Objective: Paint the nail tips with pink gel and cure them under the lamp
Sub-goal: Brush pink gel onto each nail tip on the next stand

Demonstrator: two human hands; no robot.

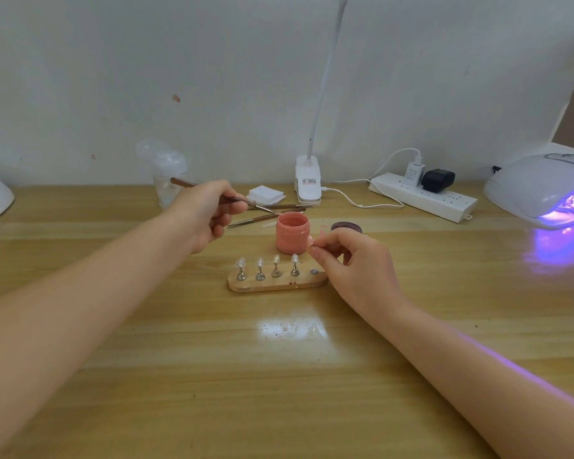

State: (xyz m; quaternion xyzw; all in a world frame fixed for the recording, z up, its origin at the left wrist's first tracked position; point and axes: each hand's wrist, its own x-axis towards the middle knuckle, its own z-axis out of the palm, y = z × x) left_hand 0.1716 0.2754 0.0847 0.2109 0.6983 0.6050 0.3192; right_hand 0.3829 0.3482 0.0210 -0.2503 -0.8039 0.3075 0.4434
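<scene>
left hand (209, 213): fingers curled round a thin metal brush (222, 195), gripped near its middle; handle end points up and back toward the far left, working tip slants down to just above the open jar's far-left rim.
right hand (348, 260): thumb and forefinger pinched on a small pink-coated nail tip (313, 241), held just right of the jar; what it is mounted on is hidden by the fingers.
pink gel jar (292, 235): lid off, upright near the middle of the tabletop, between the two hands and just behind the wooden holder.
wooden holder (277, 284): oblong block lying crosswise in front of the jar; four metal stands (267, 271) upright on it, each topped with a pale nail tip; its fifth, rightmost spot shows only a small round metal disc, close to the right hand.
jar lid (346, 226): dark, lying just right of the jar, partly hidden behind the right hand's fingers.
curing lamp (540, 185): white dome at the far right edge of the tabletop, lit, throwing violet light onto the wood and along the right forearm.
spare tools (269, 217): thin metal tools lying flat behind the jar.
wipes (265, 194): small white stack toward the far edge, left of the clip lamp's base.
clip lamp (308, 180): white, at the far edge, gooseneck rising out of view.
power strip (423, 197): white, along the far edge toward the right, two plugs in it.
clear bottle (166, 173): far edge, behind the left hand.
</scene>
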